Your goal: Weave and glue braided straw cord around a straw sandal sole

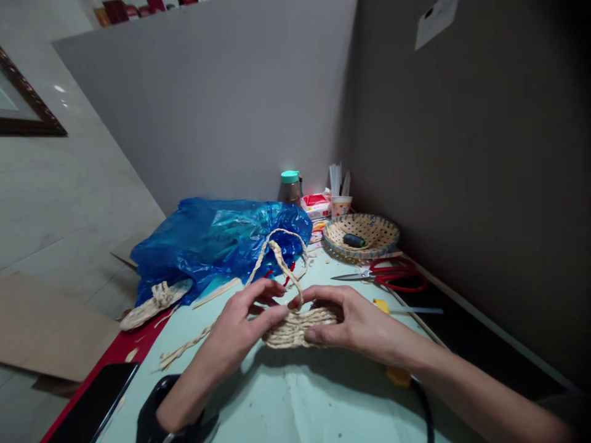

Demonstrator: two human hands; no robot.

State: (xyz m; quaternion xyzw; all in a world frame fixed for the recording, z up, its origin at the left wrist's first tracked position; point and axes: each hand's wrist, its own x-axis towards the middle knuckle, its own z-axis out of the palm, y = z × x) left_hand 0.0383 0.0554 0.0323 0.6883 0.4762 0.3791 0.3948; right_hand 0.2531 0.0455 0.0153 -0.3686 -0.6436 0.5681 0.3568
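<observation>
While both hands are at mid-table, the woven straw piece (289, 335) sits between them, just over the green table cover (295, 406). Right hand (357, 317) has its end gripped: thumb on the near face, fingers behind. Left hand (247, 314) has its thumb at the other end, forefinger raised, a gap between the two; can't tell if the hidden fingers grip. Straw cord (282, 263) rises from between the hands and loops away from the person.

Edges: far side is bounded by the blue plastic bag (207, 240), which reaches nearly to the loop. Red scissors (401, 283) lie beyond the right hand, tips pointing left, close to the basket (378, 235). Right forearm crosses over a yellow tool (398, 376), so that side is tight. Grey partition (462, 184) rises past it. Phone (92, 400) lies along the left table edge, outside the left wrist. Most room is on the near side, where the green cover runs toward the person.
</observation>
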